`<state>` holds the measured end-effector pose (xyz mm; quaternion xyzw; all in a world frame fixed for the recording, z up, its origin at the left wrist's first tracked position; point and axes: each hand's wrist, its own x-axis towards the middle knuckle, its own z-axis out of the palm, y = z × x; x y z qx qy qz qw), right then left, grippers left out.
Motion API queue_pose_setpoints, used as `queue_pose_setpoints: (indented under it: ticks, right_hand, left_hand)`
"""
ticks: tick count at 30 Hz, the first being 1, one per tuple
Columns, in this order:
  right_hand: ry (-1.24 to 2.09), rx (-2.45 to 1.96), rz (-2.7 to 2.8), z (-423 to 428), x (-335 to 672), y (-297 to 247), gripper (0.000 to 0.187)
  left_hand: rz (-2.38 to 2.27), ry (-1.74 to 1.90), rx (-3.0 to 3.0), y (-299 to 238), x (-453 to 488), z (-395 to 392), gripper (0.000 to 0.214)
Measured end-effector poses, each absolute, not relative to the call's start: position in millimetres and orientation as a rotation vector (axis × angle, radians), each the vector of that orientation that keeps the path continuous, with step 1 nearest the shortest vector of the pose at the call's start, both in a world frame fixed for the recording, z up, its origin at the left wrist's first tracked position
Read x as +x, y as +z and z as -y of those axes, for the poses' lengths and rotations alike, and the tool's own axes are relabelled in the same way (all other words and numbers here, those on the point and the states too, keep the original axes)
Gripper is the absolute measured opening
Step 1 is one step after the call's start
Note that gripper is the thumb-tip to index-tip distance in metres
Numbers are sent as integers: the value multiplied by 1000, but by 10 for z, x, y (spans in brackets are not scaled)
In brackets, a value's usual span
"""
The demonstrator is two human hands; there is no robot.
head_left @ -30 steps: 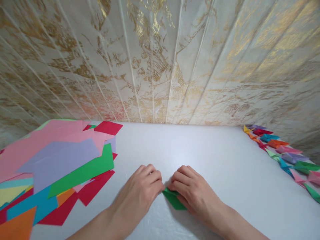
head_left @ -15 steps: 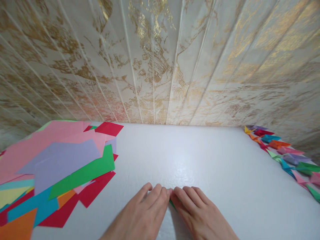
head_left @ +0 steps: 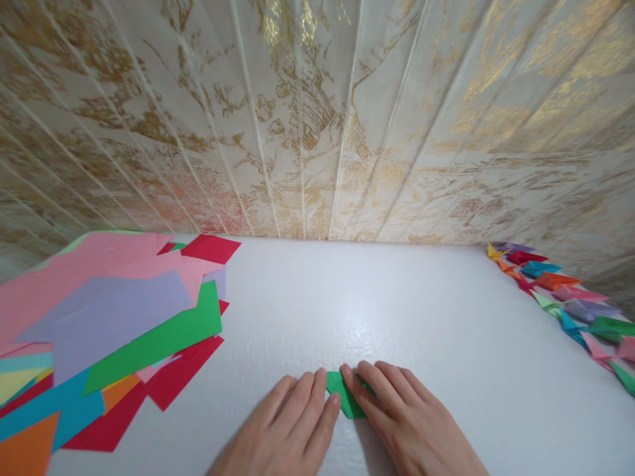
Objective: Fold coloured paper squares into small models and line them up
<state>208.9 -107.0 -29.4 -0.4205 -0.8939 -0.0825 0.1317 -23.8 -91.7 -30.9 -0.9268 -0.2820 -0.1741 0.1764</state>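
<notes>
Left hand [head_left: 292,418] and right hand [head_left: 404,413] have parted slightly, baring green paper [head_left: 350,404] at the near side: left unclenched at its left edge, right across it, grip hidden, probably steadying a crease. Loose sheets [head_left: 124,314] lie left, folded shapes [head_left: 558,281] right.

Ok so your left hand [head_left: 285,430] is palm-down, thumb angled toward your right hand [head_left: 404,413], also palm-down, fingers slanting inward. Super close, not touching.

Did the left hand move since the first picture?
Yes. The left hand has moved farther from the gold-patterned backdrop, toward the bottom of the picture.
</notes>
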Motion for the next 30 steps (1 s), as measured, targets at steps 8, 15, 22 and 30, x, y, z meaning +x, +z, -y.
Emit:
queue_pose_setpoints:
  ticks: [8, 15, 22, 30]
  right_hand:
    - [-620, -1191, 2615, 1142, 2263, -153, 61]
    - [154, -1197, 2486, 914, 2043, 68, 39]
    - [599, -1138, 2305, 726, 1975, -144, 34]
    - [507, -1119, 2331, 719, 1943, -149, 18]
  left_hand:
    - [831, -443, -2612, -342, -246, 942, 38]
    - [907, -393, -2661, -275, -122, 870, 28]
    - [1053, -420, -2848, -196, -141, 734, 18]
    - [1079, -661, -2851, -225, -46, 588, 20]
